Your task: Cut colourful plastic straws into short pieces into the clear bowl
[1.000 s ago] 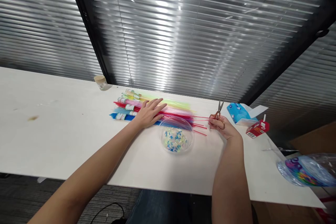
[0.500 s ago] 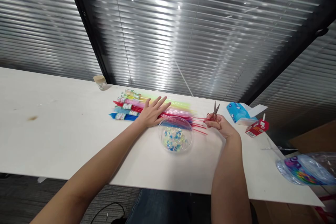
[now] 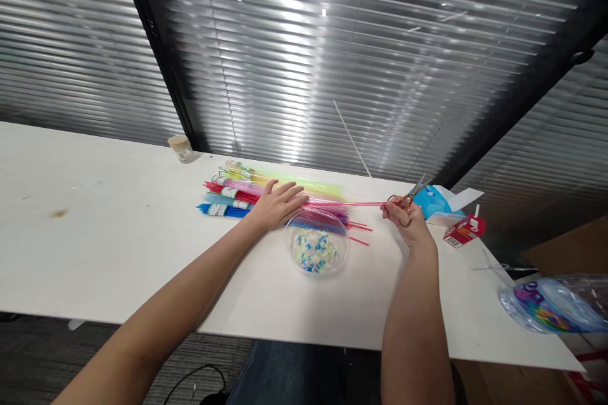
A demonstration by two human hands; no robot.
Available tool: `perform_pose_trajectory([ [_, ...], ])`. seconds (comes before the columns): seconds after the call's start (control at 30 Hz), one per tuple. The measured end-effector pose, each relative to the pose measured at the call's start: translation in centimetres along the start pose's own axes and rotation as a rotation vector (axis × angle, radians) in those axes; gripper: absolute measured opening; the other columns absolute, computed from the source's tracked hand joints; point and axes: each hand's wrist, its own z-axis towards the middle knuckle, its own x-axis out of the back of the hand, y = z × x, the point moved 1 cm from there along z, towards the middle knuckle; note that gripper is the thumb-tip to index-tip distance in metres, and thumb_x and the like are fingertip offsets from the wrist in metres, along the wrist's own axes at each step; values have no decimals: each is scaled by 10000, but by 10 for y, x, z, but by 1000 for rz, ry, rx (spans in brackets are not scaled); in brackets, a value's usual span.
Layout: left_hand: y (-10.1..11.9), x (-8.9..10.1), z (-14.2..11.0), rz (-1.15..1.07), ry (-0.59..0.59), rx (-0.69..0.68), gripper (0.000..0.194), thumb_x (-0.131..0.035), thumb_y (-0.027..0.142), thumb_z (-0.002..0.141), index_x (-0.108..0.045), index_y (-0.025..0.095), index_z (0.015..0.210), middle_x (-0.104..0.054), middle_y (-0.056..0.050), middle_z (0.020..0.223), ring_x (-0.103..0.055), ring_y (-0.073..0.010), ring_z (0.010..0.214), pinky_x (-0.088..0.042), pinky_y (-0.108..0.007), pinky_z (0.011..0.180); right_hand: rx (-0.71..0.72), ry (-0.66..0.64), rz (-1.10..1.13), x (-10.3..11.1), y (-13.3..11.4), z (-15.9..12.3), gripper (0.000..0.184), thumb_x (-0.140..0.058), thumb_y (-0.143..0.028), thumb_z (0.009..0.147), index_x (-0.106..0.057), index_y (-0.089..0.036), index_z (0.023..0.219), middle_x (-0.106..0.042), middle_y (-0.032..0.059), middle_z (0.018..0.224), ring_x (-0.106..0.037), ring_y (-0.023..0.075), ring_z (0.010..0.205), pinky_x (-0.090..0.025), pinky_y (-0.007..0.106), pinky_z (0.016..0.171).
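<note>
Bundles of thin coloured straws (image 3: 240, 196), in yellow, pink, red and blue with printed paper wraps at their left ends, lie side by side on the white table (image 3: 142, 253). My left hand (image 3: 280, 204) lies flat across them, fingers stretched out and fairly close together. To the right, my right hand (image 3: 403, 218) is closed round scissors (image 3: 411, 196), whose blades point up and right. It also pinches the ends of a few red straws (image 3: 363, 204) that run back towards the bundles. A clear round bowl (image 3: 317, 253) with small blue and pale cut pieces stands just below the straws.
A blue box (image 3: 432, 202) and a red carton (image 3: 464, 231) are right of my right hand. A clear plastic package (image 3: 551, 307) lies at the right table edge. A small jar with a tan lid (image 3: 180, 147) stands at the back left, near the window blinds (image 3: 285, 63).
My right hand has moved right and slightly up, drawing the red straws further out of the bundle. The scissors now tilt more to the right. My left hand's fingers have come closer together.
</note>
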Motion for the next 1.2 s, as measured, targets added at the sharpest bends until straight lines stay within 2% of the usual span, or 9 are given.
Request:
perform_pose_trajectory([
  [0.1, 1, 1, 1, -19, 21, -6, 360, -321, 385, 1026, -612, 299, 1219, -632, -48, 1323, -523, -245, 1265, -213, -488, 1075, 17, 49, 51, 0, -1, 0, 341, -880, -373, 564, -609, -197, 671, -581, -20, 667, -551, 123, 594, -463, 273, 584],
  [0.23, -1, 1, 1, -34, 34, 15, 344, -327, 358, 1023, -615, 287, 1197, -644, -53, 1301, -532, -237, 1246, -224, -474, 1056, 67, 133, 125, 3, -4, 0, 365, -872, -391, 567, -567, -218, 671, -544, -52, 678, -539, 99, 584, -483, 257, 585],
  [0.47, -3, 1, 0, -22, 46, 20, 336, -324, 326, 1024, -618, 277, 1179, -667, -55, 1248, -554, -237, 1200, -248, -463, 1023, 157, 412, 380, 20, -11, -2, 400, -876, -356, 556, -540, -212, 719, -546, -65, 640, -504, 86, 546, -524, 262, 577],
  [0.67, -10, -2, -3, 38, 135, -3, 297, -355, 308, 1019, -608, 231, 1154, -691, -59, 1187, -587, -227, 1133, -289, -438, 962, 332, 601, 396, 32, -14, -4, 402, -845, -331, 612, -489, -202, 745, -552, -66, 632, -509, 81, 511, -517, 241, 516],
  [0.83, -13, -5, -4, 68, 189, -6, 258, -397, 308, 1000, -614, 221, 1109, -698, -62, 1147, -601, -223, 1086, -309, -424, 936, 457, 683, 413, 47, -20, -8, 311, -768, -254, 687, -473, -208, 772, -544, -72, 638, -517, 93, 510, -528, 246, 487],
  [1.03, -13, -6, -5, 85, 226, 43, 250, -421, 315, 982, -645, 211, 1016, -699, -59, 1103, -613, -216, 1019, -330, -408, 895, 509, 795, 435, 63, -23, -12, 231, -711, -264, 778, -490, -213, 818, -548, -55, 693, -500, 91, 514, -502, 234, 460],
  [1.13, -11, -6, -5, 80, 231, 47, 261, -424, 319, 976, -658, 206, 997, -698, -61, 1100, -612, -219, 1012, -331, -414, 894, 514, 807, 437, 60, -24, -11, 258, -733, -276, 756, -494, -221, 835, -569, -48, 750, -525, 95, 548, -507, 244, 480],
  [1.2, -10, -5, -5, 70, 232, 44, 269, -430, 332, 973, -657, 206, 1042, -696, -66, 1115, -609, -226, 1030, -329, -420, 899, 484, 772, 424, 50, -26, -7, 311, -768, -291, 710, -482, -219, 808, -581, -48, 771, -536, 92, 552, -514, 254, 502],
])
